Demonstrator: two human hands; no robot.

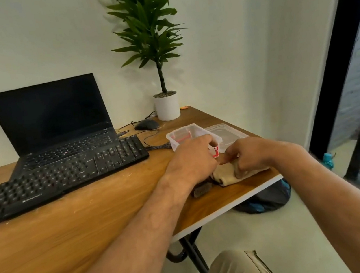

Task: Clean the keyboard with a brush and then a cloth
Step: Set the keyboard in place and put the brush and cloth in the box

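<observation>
Both hands met over the near right corner of the wooden table [70, 224]. From my feed, the right hand [248, 156] had its fingers curled into the beige cloth [225, 176], grasping it. Whether the left hand [192, 158] gripped anything I could not tell; it covered the near end of a clear plastic box [181, 133]. A dark brush [200, 189] lay just beside the cloth. Farther left sat the black keyboard [58, 179], before a laptop [53, 118].
</observation>
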